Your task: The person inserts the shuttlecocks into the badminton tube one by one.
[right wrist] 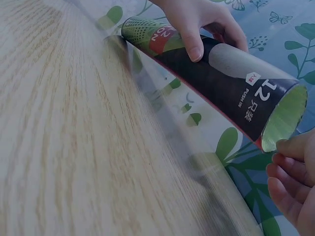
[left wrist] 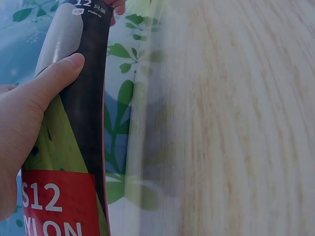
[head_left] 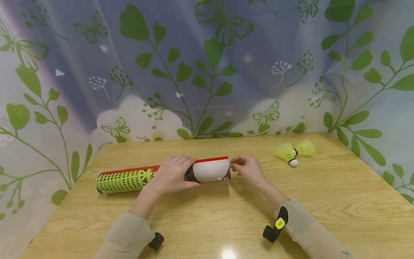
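A long shuttlecock tube (head_left: 211, 170), red, black, white and yellow-green, is held sideways above the table. My left hand (head_left: 173, 173) grips it around the middle from above, with the thumb (left wrist: 68, 68) lying along its near side. The tube's open end (right wrist: 286, 118) faces right, and its pale greenish inside shows in the right wrist view. At that end is my right hand (head_left: 249, 168), fingers bent, thumb and forefinger tips right at the lower rim. I cannot tell whether they pinch anything there.
Two yellow shuttlecocks (head_left: 286, 152) with white tips lie together on the wooden table (head_left: 200, 223), to the right beyond my right hand. A curtain (head_left: 181, 79) with leaves and butterflies hangs behind the table's far edge and along both sides.
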`<state>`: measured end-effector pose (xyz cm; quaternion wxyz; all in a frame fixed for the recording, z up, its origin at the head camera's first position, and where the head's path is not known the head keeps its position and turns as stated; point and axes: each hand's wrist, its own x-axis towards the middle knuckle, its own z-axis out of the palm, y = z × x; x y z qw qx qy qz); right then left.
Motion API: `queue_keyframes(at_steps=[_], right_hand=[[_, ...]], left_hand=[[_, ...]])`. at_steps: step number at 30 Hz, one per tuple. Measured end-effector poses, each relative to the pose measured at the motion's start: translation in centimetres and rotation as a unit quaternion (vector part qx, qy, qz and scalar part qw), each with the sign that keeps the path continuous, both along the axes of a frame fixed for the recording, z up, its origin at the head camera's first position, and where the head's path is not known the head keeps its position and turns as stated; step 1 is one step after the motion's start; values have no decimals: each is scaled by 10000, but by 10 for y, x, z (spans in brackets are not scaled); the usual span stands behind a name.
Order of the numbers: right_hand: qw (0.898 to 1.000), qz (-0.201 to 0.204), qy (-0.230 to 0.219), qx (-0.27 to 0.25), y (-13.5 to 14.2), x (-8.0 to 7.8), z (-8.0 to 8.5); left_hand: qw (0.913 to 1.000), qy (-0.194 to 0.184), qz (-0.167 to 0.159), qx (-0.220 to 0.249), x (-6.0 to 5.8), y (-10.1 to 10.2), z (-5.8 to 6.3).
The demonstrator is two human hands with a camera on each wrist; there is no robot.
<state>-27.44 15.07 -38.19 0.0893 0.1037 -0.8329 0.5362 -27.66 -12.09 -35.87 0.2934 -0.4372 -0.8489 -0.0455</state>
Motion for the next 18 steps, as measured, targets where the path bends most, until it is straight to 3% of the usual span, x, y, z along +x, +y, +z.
queue_keyframes(at_steps=[18], right_hand=[[9980,216,-415,419,39,5,3]], left_hand=[[9999,88,-110,83,0,0,0]])
